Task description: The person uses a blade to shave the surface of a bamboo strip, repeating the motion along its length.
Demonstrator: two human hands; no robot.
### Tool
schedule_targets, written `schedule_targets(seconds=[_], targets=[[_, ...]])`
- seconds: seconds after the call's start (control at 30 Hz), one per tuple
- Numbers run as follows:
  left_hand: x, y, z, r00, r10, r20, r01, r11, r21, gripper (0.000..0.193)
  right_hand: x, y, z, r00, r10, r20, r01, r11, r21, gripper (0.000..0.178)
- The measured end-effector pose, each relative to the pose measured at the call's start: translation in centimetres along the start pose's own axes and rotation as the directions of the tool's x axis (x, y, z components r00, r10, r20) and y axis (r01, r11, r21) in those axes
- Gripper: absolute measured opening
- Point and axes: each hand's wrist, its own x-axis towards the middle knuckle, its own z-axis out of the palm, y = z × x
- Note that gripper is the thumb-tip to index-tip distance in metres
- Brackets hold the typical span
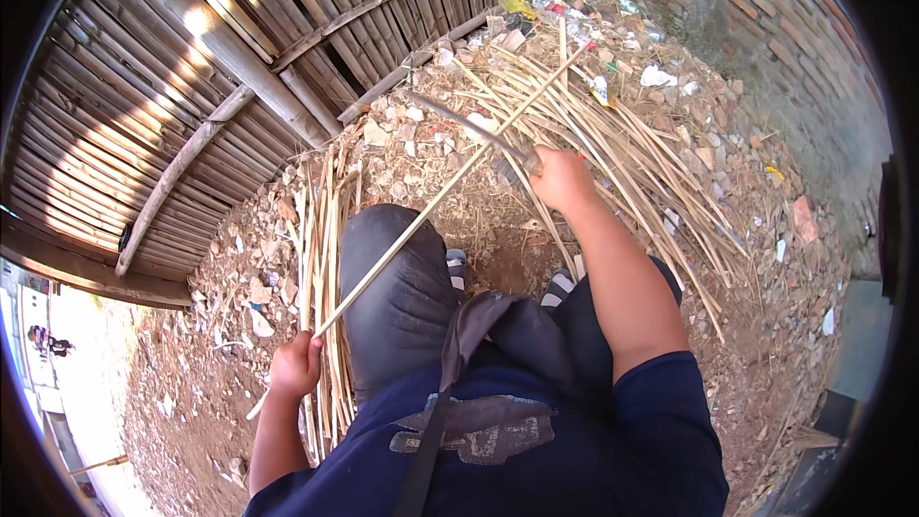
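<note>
My left hand (295, 364) is closed around the lower end of a long, thin bamboo strip (410, 230). The strip slants across my left knee, up and to the right, and its far end reaches over a loose pile of strips. In my right hand (560, 179), also closed, is a long knife (471, 124). Its dark, narrow blade points up and to the left and crosses the strip; whether they touch I cannot tell. A bundle of pale strips (325, 278) lies beside my left leg. To the right of my right hand spreads the larger pile of strips (637, 168).
A bamboo slat wall (144, 124) leans in at the upper left. At the right stands a brick wall (766, 48). Rubble and litter cover the ground, with a white scrap (658, 76) and a yellow wrapper (518, 8) near the back.
</note>
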Motion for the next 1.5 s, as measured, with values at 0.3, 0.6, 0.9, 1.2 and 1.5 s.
schedule_targets(seconds=[0.3, 0.6, 0.9, 1.2, 1.5], targets=[[-1.0, -0.8, 0.1, 0.999, -0.021, 0.039, 0.022, 0.999, -0.032, 0.028, -3.4, -5.1, -1.0, 0.943, -0.326, 0.069, 0.333, 0.927, -0.172, 0.014], [-0.8, -0.2, -0.2, 1.0, -0.017, 0.015, 0.018, 0.998, -0.067, 0.031, -0.2, -1.6, -0.5, 1.0, 0.016, 0.023, -0.017, 0.998, 0.054, 0.043], [-0.4, -0.2, -0.2, 0.997, -0.04, 0.07, 0.049, 0.991, -0.126, 0.036, -0.8, -2.6, 0.3, 0.984, -0.087, 0.154, 0.073, 0.992, 0.099, 0.033], [-0.5, 0.9, 0.3, 0.995, 0.014, 0.097, 0.007, 0.976, -0.216, 0.037, -3.8, -6.5, -0.7, 0.897, -0.407, 0.173, 0.439, 0.87, -0.224, 0.029], [-0.3, 1.1, -1.4, 0.986, -0.034, 0.162, 0.068, 0.976, -0.207, 0.041, 0.0, -0.1, -0.9, 0.998, 0.015, -0.064, -0.015, 1.0, -0.005, 0.028]])
